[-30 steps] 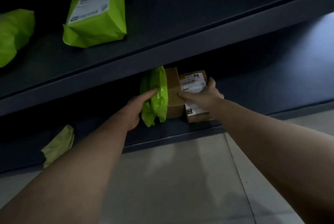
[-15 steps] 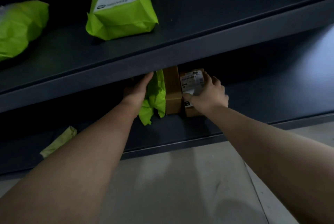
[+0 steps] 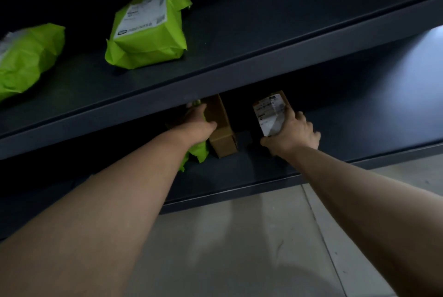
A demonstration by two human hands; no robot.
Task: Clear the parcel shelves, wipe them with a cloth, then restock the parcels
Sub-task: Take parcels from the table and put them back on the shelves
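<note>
On the lower shelf (image 3: 242,172), right hand (image 3: 294,134) clasps one labelled cardboard box (image 3: 270,114); left hand (image 3: 197,124), grip hidden, touches a second box (image 3: 223,134).

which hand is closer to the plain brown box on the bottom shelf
Left. The left hand grips the green mailer right beside the plain brown box, thumb against it. The right hand holds the labelled box across a gap to its right.

Brown box (image 3: 223,133) upright, btm shelf (image 3: 251,167)
</note>
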